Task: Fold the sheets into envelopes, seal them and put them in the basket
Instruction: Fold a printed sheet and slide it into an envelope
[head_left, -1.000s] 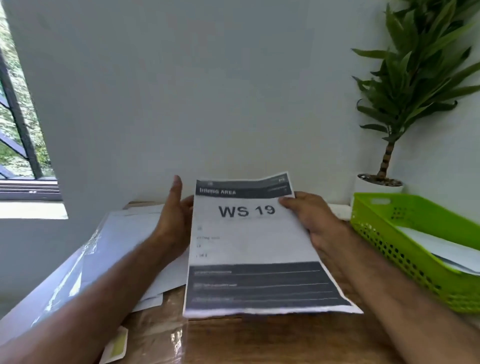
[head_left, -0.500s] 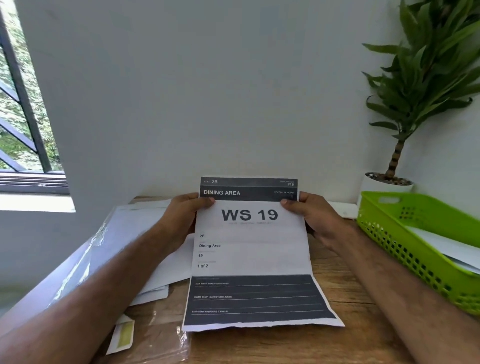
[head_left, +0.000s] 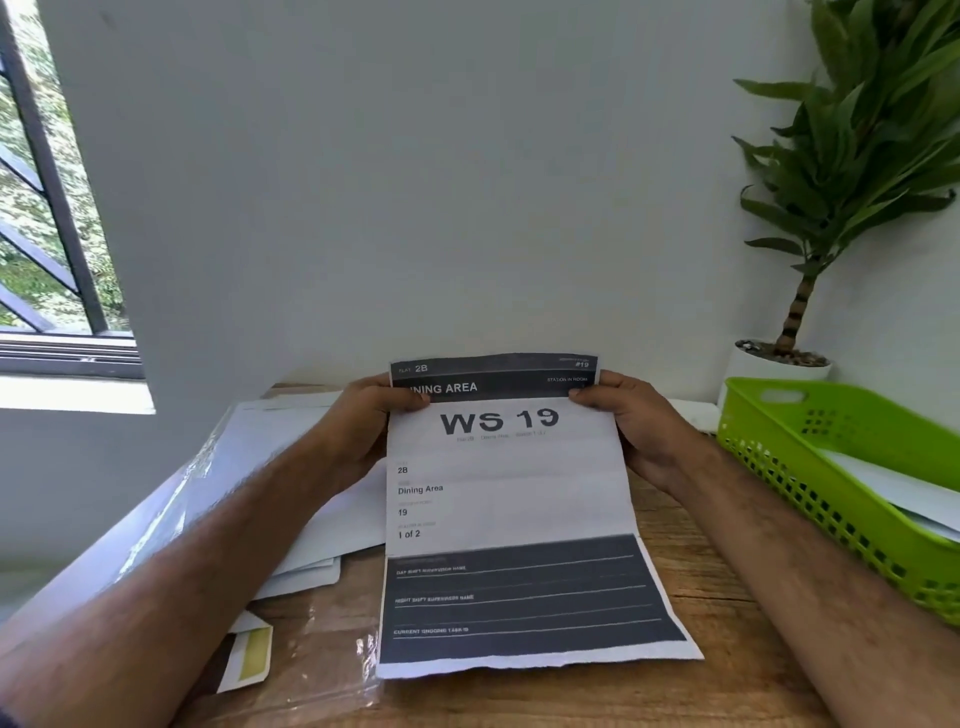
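Your left hand (head_left: 363, 436) and right hand (head_left: 636, 434) pinch sheet (head_left: 511, 499) top corners; thin, floppy paper, likely creases easily; keep grip at edges.

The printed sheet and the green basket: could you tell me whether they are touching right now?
Apart. The head view shows bare wooden table between the printed sheet and the green basket; the right hand holding the sheet's top corner also sits between them.

Wooden table (head_left: 691, 582) — green basket (head_left: 810, 467) at right, envelopes (head_left: 311, 561) at left, potted plant (head_left: 779, 364) behind.
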